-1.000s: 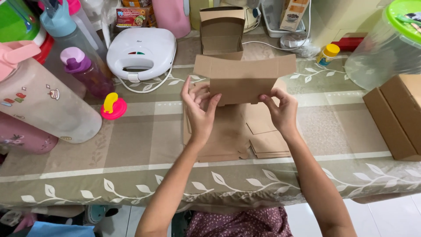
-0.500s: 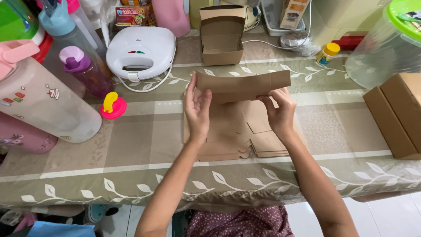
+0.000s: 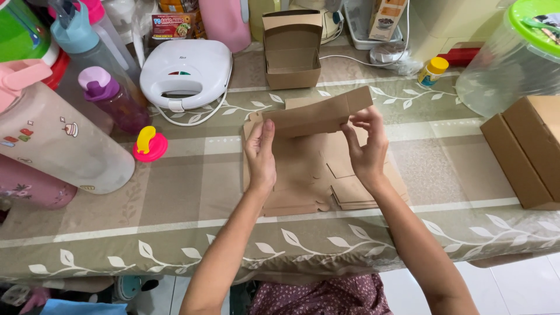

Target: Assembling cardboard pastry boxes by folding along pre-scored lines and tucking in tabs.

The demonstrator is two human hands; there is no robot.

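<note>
Since the earlier frame, the flap (image 3: 318, 115) has folded lower and now slants, its right end raised, above the flat blanks (image 3: 309, 175) on the bench (image 3: 175, 198). Left hand (image 3: 261, 156) stands open, fingers together, pressed against the flap's left end; right hand (image 3: 366, 147) pinches the right end between thumb and fingertips. This brown card looks light, thin and stiff only along its creases, so it likely bends or tears if gripped mid-panel; hold it at the edges near the fold lines. Behind it, one erected box (image 3: 293, 49) stands open, apparently empty. Closed boxes (image 3: 528, 151) lie at the right edge, contents unseen. Left, a clear jug (image 3: 55, 143) lies beside bottles (image 3: 111, 99).
</note>
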